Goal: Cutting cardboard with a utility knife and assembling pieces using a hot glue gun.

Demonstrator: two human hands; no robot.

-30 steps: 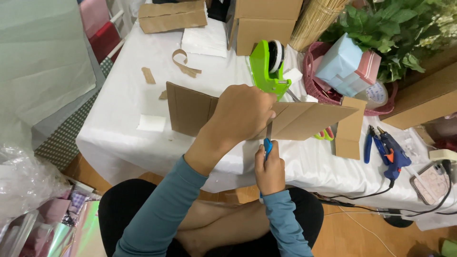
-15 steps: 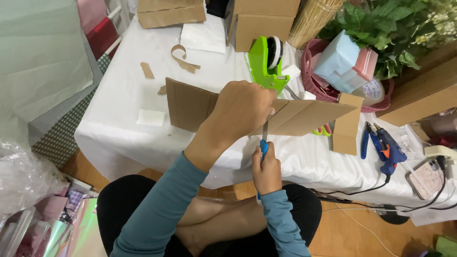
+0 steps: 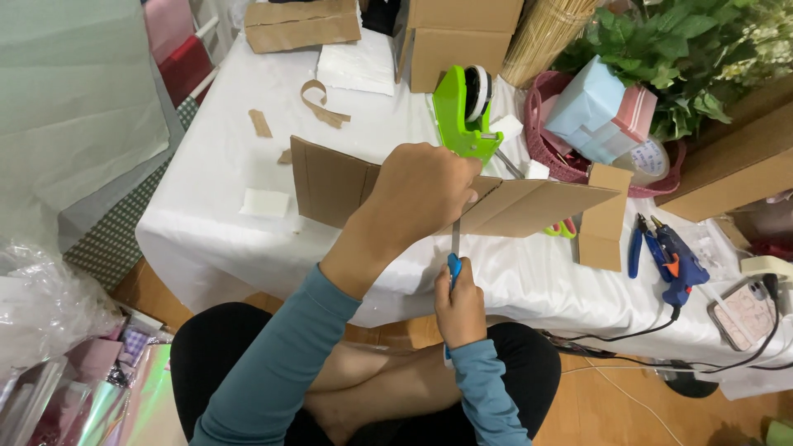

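We hold the big brown cardboard sheet (image 3: 529,206) up over the white counter (image 3: 206,239) with our left hand (image 3: 425,190) so it stays steady, while our right hand (image 3: 459,307) grips the blue knife (image 3: 453,260) cutting its bottom edge.

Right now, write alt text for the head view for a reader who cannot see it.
A seated person's left hand steadies a cardboard sheet at the edge of a white-clothed table while the right hand pushes a blue-handled knife up into it. A green tape dispenser stands behind.
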